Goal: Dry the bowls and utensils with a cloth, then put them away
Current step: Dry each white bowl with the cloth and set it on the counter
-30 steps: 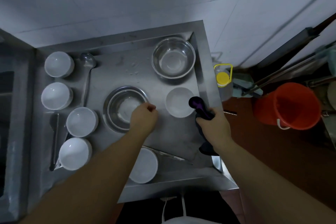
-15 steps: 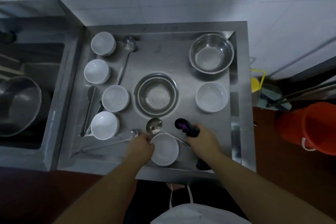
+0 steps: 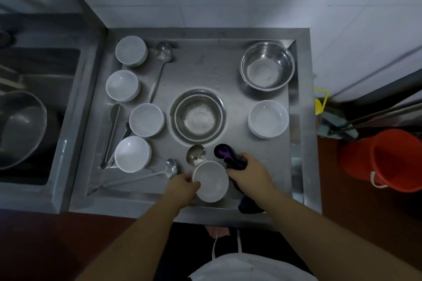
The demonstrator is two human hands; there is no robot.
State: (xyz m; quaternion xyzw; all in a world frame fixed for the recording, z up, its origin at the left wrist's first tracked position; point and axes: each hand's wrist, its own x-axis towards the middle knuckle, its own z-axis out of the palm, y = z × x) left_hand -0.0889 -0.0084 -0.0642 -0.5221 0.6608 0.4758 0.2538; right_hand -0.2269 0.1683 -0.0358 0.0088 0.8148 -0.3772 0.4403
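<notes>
My left hand (image 3: 182, 187) grips the left rim of a white bowl (image 3: 211, 183) at the front of the steel draining counter (image 3: 228, 36). Just right of that bowl, my right hand (image 3: 250, 175) holds a dark purple cloth (image 3: 228, 156) whose tail hangs over the counter's front edge. A ladle (image 3: 195, 155) lies partly under the bowl's far rim. Several more white bowls (image 3: 132, 154) stand along the left, one white bowl (image 3: 268, 118) at the right. Two steel bowls sit in the middle (image 3: 198, 116) and at the back right (image 3: 267, 65).
Long ladles (image 3: 163, 51) and tongs (image 3: 112, 132) lie among the left bowls. A sink (image 3: 34, 70) with a large steel basin (image 3: 18, 130) is to the left. An orange bucket (image 3: 392, 162) stands on the floor at the right. A tiled wall backs the counter.
My left hand came back from the middle steel bowl to the near white bowl and took hold of its rim. My right hand with the cloth drew in beside it. The view swung left.
</notes>
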